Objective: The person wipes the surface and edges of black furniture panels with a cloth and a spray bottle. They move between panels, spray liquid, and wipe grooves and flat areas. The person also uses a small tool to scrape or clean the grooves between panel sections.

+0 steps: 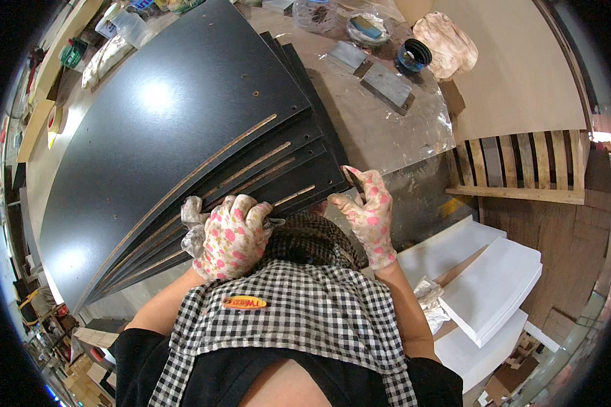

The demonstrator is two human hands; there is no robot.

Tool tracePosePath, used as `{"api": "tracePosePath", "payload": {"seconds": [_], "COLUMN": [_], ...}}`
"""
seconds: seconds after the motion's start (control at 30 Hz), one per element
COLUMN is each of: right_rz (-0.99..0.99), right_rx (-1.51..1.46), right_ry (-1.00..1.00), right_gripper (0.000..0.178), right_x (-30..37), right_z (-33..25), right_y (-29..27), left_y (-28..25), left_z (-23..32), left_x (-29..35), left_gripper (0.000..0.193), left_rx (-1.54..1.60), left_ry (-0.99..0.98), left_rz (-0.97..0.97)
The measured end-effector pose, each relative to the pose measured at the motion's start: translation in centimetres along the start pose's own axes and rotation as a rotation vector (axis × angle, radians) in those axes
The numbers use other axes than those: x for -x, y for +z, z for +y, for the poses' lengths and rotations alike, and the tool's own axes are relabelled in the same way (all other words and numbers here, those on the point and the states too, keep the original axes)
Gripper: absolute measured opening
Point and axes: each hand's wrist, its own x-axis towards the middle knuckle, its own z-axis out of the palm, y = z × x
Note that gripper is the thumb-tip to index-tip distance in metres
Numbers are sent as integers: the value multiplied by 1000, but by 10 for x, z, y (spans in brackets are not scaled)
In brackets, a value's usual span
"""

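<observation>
A stack of large black panels (176,95) with curved front edges lies fanned on the table before me. Pale grooves or strips run near their front edges, and small holes dot the corners. My left hand (234,234), in a white glove with pink flowers, is closed over a crumpled greyish rag (193,220) at the panels' front edge. At the stack's right corner, my right hand (370,214), gloved alike, has its finger and thumb around the corner of a lower panel. What lies between those fingertips is partly hidden.
On the worktable (339,102) stand a black round cup (413,55), a grey flat block (387,88), a crumpled stained cloth (445,44) and a clear bottle (130,27). White boards (492,288) are stacked at my right, with a wooden pallet (523,163) beyond.
</observation>
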Motion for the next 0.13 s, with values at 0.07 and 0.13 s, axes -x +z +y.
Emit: {"api": "tracePosePath", "payload": {"seconds": [0.07, 0.13], "right_rz": [-19, -42], "right_rx": [-38, -100], "right_ry": [34, 60], "right_gripper": [49, 50], "right_x": [2, 3], "right_z": [5, 11], "right_y": [0, 1], "left_y": [-1, -2], "left_z": [0, 1], "left_x": [0, -1], "left_gripper": [47, 45], "left_rx": [5, 2], "left_ry": [27, 45], "left_rz": [11, 11]}}
